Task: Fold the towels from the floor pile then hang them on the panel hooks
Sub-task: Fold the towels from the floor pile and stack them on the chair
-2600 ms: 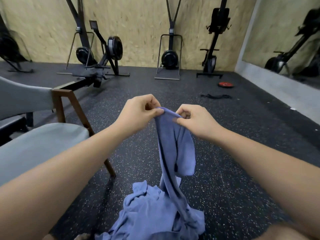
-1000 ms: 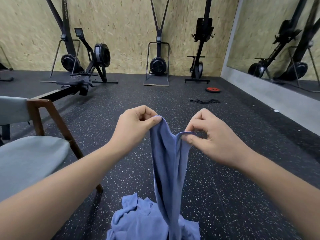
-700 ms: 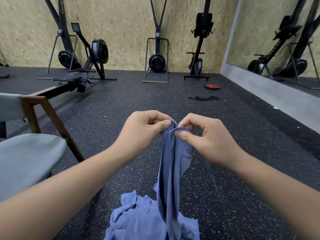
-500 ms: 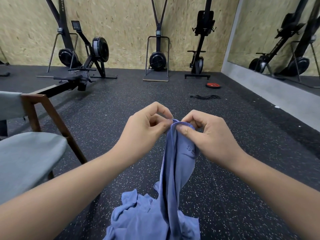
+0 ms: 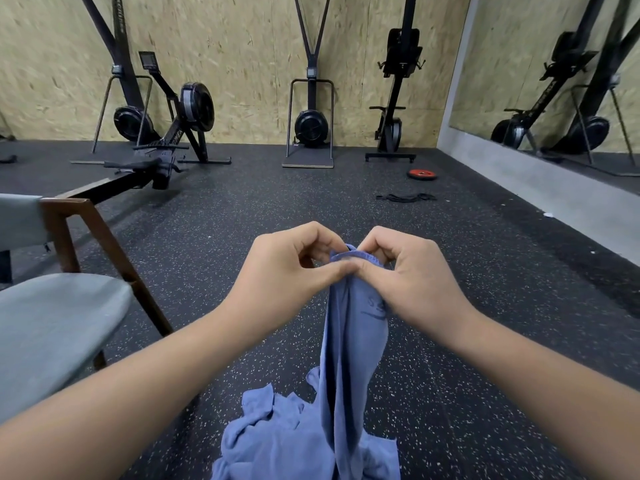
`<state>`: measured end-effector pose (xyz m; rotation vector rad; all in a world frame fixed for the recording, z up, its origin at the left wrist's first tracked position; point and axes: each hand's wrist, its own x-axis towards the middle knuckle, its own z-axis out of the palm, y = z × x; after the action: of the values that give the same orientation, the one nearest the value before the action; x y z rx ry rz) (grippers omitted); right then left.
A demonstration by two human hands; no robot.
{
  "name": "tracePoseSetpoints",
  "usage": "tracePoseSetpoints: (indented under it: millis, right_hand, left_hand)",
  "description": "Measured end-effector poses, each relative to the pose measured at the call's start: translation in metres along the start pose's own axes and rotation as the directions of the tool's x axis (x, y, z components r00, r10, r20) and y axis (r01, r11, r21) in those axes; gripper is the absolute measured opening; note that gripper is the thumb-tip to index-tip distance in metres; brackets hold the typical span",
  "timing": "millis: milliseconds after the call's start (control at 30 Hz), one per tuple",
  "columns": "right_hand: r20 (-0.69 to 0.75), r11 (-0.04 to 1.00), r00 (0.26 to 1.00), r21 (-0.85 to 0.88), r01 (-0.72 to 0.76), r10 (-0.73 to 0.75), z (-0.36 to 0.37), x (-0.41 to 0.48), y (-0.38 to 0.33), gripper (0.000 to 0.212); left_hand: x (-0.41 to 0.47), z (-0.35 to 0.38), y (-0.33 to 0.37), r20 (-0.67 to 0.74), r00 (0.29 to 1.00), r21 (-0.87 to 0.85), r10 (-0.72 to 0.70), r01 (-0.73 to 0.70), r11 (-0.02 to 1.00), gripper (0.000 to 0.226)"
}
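**Head view.** The left hand and right hand meet directly above the floor pile. Each pinches the top hem of one blue towel between thumb and curled fingers, and the two thumbs touch at the hem. The towel hangs from this pinch as a narrow, bunched column. Its lower part overlaps the pile and runs out of view, so whether it is free of the other towels cannot be told. A grey chair stands to the left of the pile. No panel or hooks appear in this view. The step in hand is judged to be finding the towel's corners for a first fold, early in the task. To do it well, each hand should probably slide outward along the hem from the shared pinch until it reaches a corner, then draw the edge taut so the cloth opens flat. Lifting higher above the pile first would likely free the trailing end and avoid dragging up a second towel. Corners are best matched before any crease is pressed.
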<state>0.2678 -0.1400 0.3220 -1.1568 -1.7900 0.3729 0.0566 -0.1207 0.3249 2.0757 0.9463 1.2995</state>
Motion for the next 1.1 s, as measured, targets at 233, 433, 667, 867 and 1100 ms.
tracePoseSetpoints:
  millis: [233, 433, 667, 867, 1100]
  right_hand:
    - [0.208, 0.963, 0.977, -0.249, 0.103, -0.051, -0.019, 0.0, 0.012, 0.034]
    - [0.274, 0.828, 0.951, -0.495, 0.265, -0.14, -0.033, 0.001, 0.018, 0.039]
    - [0.023, 0.838, 0.98, -0.516, 0.18, -0.197, -0.041, 0.005, 0.006, 0.031]
    - [0.142, 0.935, 0.988, -0.341, 0.1, -0.054, -0.036, -0.001, -0.009, 0.052]
    - [0.284, 0.975, 0.953, -0.162, 0.152, -0.101, -0.015, 0.002, -0.005, 0.014]
  left_hand:
    - [0.008, -0.028, -0.004, -0.116, 0.992, 0.286, 0.05, -0.015, 0.958, 0.013]
    - [0.008, -0.042, -0.007, -0.046, 0.994, 0.495, 0.094, -0.06, 0.867, 0.012]
    - [0.009, -0.041, -0.012, -0.075, 0.997, 0.388, 0.013, 0.017, 0.922, 0.014]
    - [0.009, -0.028, -0.006, -0.022, 1.0, 0.237, 0.02, -0.015, 0.971, 0.015]
    - [0.003, -0.001, 0.003, 0.067, 0.997, 0.064, 0.035, -0.039, 0.997, 0.021]
